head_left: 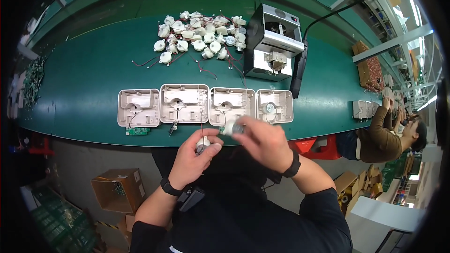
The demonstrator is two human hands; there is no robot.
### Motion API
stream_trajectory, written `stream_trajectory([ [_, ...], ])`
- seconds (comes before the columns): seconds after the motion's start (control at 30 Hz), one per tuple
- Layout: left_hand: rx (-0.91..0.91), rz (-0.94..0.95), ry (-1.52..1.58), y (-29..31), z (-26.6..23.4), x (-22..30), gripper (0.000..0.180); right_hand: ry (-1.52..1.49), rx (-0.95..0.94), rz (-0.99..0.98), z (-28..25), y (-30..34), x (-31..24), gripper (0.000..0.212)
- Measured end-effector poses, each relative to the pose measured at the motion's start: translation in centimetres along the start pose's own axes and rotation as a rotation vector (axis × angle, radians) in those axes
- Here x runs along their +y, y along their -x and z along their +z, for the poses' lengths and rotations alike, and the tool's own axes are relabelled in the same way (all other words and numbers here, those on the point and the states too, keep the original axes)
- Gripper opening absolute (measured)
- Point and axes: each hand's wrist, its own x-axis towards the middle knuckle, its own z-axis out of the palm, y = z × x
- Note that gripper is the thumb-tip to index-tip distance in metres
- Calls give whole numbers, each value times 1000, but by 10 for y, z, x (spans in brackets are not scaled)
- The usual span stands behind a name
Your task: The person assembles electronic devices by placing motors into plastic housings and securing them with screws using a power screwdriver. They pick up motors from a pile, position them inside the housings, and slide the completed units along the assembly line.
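Note:
My left hand (188,163) is closed around a small white-capped motor (203,143), whose thin lead rises toward the housings. Just to its right, my right hand (268,146) grips another white-capped motor (230,125); its grey metal end shows and motion blurs it a little. Both hands are over the bench's near edge. Beyond them stands a row of several off-white plastic housings, open side up. The rightmost housing (289,115) has a round metal-faced motor (268,108) in it. A green circuit board (137,131) hangs by the leftmost housing (121,107).
A heap of white-capped motors (199,45) with red and black leads lies at the back of the green bench (89,84). Right of it stands a black-and-silver machine (274,42) with a thick black cable (296,75). A co-worker (382,136) sits far right.

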Motion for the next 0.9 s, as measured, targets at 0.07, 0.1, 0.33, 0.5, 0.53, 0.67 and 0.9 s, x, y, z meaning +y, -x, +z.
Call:
stream_trajectory([
  [0.07,38,43,-105,-1,-1,1,42,31,37,31,2,-10,8,34],
  [0.1,59,161,-295,-2,2,1,45,93,14,-6,5,-15,12,33],
  [0.33,99,389,-935,-11,8,-11,59,286,-36,-88,31,-34,32,26],
  [0.5,91,383,-1013,-12,7,-14,62,331,-32,-69,40,-36,37,25],
  [0.53,90,384,-1015,-12,6,-14,62,353,-37,-67,41,-37,38,25],
  [0.67,90,397,-1017,-12,5,-14,62,379,4,-87,46,-40,37,26],
  [0.9,81,373,-907,-11,4,-9,66,356,-21,-150,46,-40,45,27],
])
